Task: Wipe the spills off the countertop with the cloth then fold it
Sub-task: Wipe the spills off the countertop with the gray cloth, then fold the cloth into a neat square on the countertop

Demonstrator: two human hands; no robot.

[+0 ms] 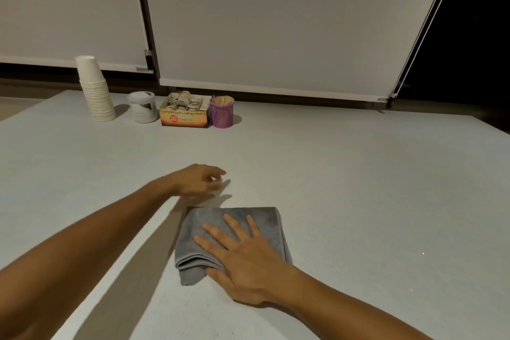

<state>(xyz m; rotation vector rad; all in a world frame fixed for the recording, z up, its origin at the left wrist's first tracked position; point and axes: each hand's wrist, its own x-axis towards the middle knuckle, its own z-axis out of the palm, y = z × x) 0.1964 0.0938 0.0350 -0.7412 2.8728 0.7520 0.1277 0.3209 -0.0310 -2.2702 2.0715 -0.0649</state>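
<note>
1. Right hand (242,254) is flat on the grey cloth (265,223), fingers (234,225) spread wide, palm pressing down. No pinch, it's pinning the stack w/ the thumb down at the near-left corner.
2. Cloth sits right under that palm on the countertop (358,188), already folded into a rough rectangle. Several layers show at the near-left edge, where one corner pokes out loose below the thumb.
3. Left hand (200,181) hovers just beyond the cloth's far-left corner, apart from it, fingers loosely curled & holding nothing. It's a bit blurred, so can't tell exactly how the fingertips sit.
4. Step in hand, by my read: the fold stage, prob near its end. No spills visible on the surface around the cloth, so wiping looks done.
5. Next move prob calls for smoothing the top layer & tucking that stray near-left corner so the edges line up. Or one more fold, w/ the left hand coming in to take the far edge while the right keeps the stack from sliding.
6. Cloth look: soft, plush, mid-grey, slightly darker patches toward the far-right side, poss damp, can't be sure.
7. Well beyond the hands, far-left: paper cup stack (95,88), white tub (141,106), tea box (185,114), purple stick holder (222,112).
</note>
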